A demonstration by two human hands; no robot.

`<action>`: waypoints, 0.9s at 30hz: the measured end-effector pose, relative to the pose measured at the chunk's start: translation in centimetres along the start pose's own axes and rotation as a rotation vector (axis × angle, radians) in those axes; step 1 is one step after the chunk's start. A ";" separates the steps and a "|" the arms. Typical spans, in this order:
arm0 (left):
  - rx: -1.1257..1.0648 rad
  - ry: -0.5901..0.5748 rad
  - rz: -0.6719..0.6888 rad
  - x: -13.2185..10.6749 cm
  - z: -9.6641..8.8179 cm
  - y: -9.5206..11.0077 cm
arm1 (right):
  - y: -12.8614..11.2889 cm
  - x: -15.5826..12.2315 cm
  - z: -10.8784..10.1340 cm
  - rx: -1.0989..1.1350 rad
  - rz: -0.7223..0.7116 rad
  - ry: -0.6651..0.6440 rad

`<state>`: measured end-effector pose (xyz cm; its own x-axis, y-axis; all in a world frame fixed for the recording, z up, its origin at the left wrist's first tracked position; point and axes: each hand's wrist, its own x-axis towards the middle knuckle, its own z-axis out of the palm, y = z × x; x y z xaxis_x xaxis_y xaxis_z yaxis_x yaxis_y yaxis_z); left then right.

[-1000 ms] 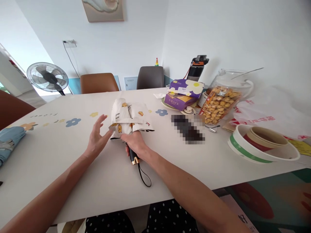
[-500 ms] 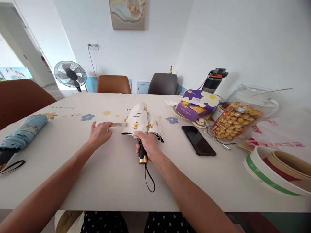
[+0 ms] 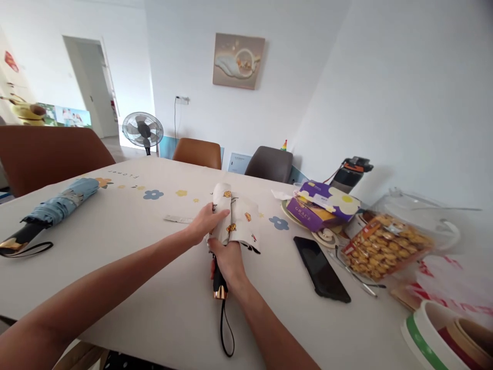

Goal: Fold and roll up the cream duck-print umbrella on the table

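Note:
A folded white umbrella [image 3: 246, 218] printed with small yellow figures lies at the middle of the table, its black, gold-tipped handle towards me. My right hand [image 3: 229, 259] is wrapped around the top of the handle, by the canopy's dark lower edge. On the canopy's left side, my left hand [image 3: 208, 221] grips the fabric, thumb lying across the top. Its fingertips are hidden behind the cloth. A pale closing strap [image 3: 177, 219] stretches out flat on the table to the left of that hand. The black wrist loop [image 3: 226, 331] hangs from the handle's end.
A blue folded umbrella [image 3: 63, 203] rests at the left. To the right lie a black phone [image 3: 321, 270], glasses [image 3: 356, 275], a purple box [image 3: 311, 213], a clear jar of snacks [image 3: 389, 246] and rolls of tape [image 3: 427, 329]. Chairs [image 3: 198, 152] stand beyond the table.
My left hand has let go of the strap's end and moved right onto the canopy, which it now grips. My right hand stays on the handle. The camera view has shifted.

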<state>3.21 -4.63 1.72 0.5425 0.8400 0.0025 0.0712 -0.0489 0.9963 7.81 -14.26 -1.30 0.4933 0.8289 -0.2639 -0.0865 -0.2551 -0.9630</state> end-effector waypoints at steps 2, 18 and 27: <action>-0.111 -0.037 -0.019 0.6 0.5 0.0 | -0.1 -0.1 0.0 -0.014 -0.008 -0.002; -0.793 -0.381 -0.329 1.7 -0.8 0.9 | -1.1 -1.3 0.2 0.346 -0.075 -0.130; -0.750 -0.390 -0.485 2.6 -0.8 -1.1 | -0.3 -0.7 0.3 0.292 0.045 -0.219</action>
<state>3.82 -1.97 0.72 0.8436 0.4339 -0.3164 -0.1184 0.7250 0.6785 7.24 -14.63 -0.89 0.2896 0.9149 -0.2811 -0.3626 -0.1670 -0.9169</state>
